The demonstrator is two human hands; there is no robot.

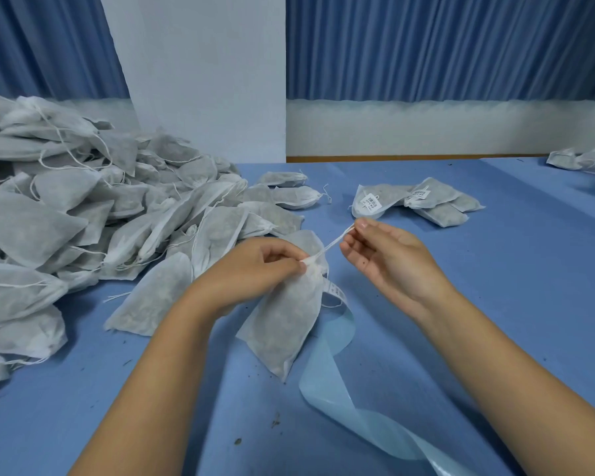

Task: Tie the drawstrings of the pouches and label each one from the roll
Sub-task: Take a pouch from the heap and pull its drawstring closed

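Pinching the gathered neck of the pouch (282,321), the left hand (255,266) has its fingers curled in and its thumb pressed at the puckered mouth. The right hand (382,255) grips the drawstring (335,240) between thumb and fingertips, with its other fingers loosely bent. The string runs taut between the two hands.

Handling, as judged: the pouch is thin non-woven fabric with loose dark filling, so it is light, limp and easily crumpled. The body gives no firm hold, and the bunched neck is the place to take it. The drawstring is fine and soft and probably slips under a loose pinch, so it wants holding close to the end.

The pouch hangs from the left hand with its lower corner on the blue table (495,286). It lies across the label strip (327,372), a glossy pale-blue backing ribbon curling toward the near edge, with a printed label showing just beside the pouch neck.

Further out, a pile of untied pouches (83,214) fills the left side, strings trailing. A few labelled pouches (416,201) lie beyond the right hand — well apart from the heap.
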